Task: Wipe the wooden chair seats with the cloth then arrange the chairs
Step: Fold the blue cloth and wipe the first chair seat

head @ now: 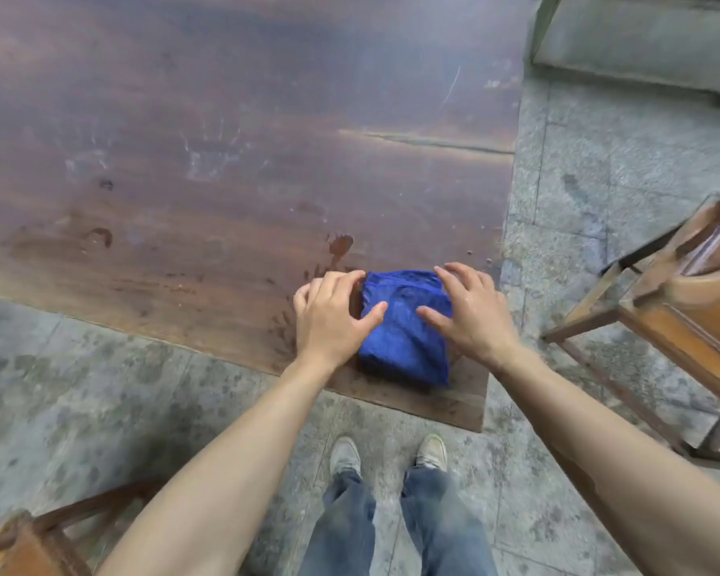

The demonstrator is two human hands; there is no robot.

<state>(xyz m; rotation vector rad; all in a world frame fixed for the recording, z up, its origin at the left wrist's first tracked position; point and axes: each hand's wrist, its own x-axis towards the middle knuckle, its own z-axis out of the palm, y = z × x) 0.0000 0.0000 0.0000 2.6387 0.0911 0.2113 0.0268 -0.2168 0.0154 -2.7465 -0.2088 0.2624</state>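
Gathering the cloth (406, 326) is judged to be the step in hand, and it is best done by drawing the two sides together so the bundle is lifted as one compact pad, with no loose corner left to trail. Nearest the viewer, the shoes (389, 453) are planted on the mottled stone floor (100, 388), just short of the near corner of the counter (184, 160). Above them the cloth lies folded on that corner, close to the near and right edges. It is flanked by both hands: the left hand (329, 315) rests at its left side with the thumb laid on the fabric and the fingers relaxed along the far edge, while the right hand (468, 311) is spread over its right side with the thumb on top. Neither grip is closed round the fabric yet; both are spread and touching. The cloth is deep blue, soft and creased, folded into a thick, roughly rectangular wad, and it is judged to be damp, since wet marks and smears are seen on the dark wood beside it. A wooden chair (682, 309) stands to the right, well apart from the cloth, and part of another chair (26, 542) is seen at the lower left; their seats are judged not yet wiped.
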